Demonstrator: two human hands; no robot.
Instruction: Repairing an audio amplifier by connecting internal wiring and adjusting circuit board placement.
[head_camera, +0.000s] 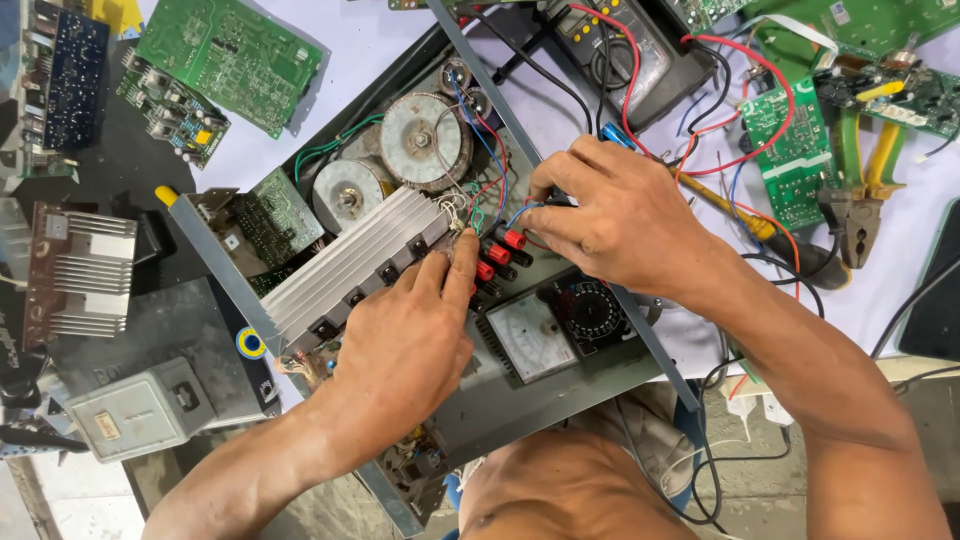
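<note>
An open grey metal chassis (560, 395) lies tilted on the bench, with two round toroidal transformers (425, 140), a ribbed aluminium heatsink (345, 262) and red and black binding posts (503, 252) inside. My left hand (405, 350) rests on the chassis, its index finger pointing at a bundle of wires beside the heatsink's end. My right hand (615, 220) pinches a thin dark probe tip (552, 200) and wires just above the binding posts. An analog multimeter (555, 320) with a dial lies under my hands.
Green circuit boards (228, 55) lie at the upper left and upper right (790, 150). Yellow-handled pliers (865, 195) rest at the right. A second heatsink (80, 270) and a grey box (140, 408) sit at the left. Red and black test leads (735, 75) run across the white surface.
</note>
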